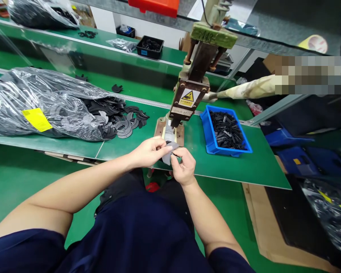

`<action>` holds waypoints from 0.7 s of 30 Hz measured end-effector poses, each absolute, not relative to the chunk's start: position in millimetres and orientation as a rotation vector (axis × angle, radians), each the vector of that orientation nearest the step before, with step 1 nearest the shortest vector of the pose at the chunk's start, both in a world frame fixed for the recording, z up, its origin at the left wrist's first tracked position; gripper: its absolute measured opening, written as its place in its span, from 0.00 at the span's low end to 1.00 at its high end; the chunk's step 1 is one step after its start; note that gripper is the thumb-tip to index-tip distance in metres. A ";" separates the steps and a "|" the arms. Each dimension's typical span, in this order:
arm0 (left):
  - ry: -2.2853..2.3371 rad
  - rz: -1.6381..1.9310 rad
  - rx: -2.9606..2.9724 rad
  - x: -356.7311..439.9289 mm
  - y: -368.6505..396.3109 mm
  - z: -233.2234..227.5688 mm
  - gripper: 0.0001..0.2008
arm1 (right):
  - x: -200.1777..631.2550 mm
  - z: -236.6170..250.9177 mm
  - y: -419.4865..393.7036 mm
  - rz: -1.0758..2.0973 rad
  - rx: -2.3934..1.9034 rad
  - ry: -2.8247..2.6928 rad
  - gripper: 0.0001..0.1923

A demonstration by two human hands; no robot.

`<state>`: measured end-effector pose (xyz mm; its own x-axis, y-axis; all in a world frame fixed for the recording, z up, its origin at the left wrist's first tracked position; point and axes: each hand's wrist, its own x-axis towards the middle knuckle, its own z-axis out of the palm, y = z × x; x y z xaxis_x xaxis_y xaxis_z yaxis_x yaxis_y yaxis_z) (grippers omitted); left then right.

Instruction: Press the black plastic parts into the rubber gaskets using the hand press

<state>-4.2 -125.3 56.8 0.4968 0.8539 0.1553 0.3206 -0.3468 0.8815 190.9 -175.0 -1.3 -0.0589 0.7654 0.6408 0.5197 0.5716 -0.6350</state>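
Observation:
My left hand (149, 151) pinches a flat grey curved piece (169, 150) just in front of the base of a hand press (191, 81). My right hand (183, 165) grips a small thin black part (175, 154) held against the same grey piece. Both hands meet over the near edge of the green bench (252, 167). A pile of black crescent-shaped flat pieces (118, 117) spills from a clear plastic bag (42, 102) at my left. A blue bin (208, 132) of small black parts (226, 131) stands to the right of the press.
The press lever (244, 90) sticks out to the right at mid height. Behind, a second green bench holds a black tray (150, 47) and more bagged parts (42, 13). Blue crates (298, 151) and a bag (329, 208) sit on the floor at right.

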 end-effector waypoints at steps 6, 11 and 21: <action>0.971 0.856 1.525 -1.1 -123.5 46.8 0.21 | 200.1 -11.5 -178.4 0.372 -1.096 -1.658 0.08; 0.760 0.568 1.241 -8.9 -118.0 35.2 0.25 | 205.2 -15.5 -175.0 0.493 -1.095 -1.678 0.10; 1.328 0.943 0.872 -21.1 39.4 -7.9 0.19 | 251.0 -28.2 -191.1 0.505 -1.246 -1.540 0.12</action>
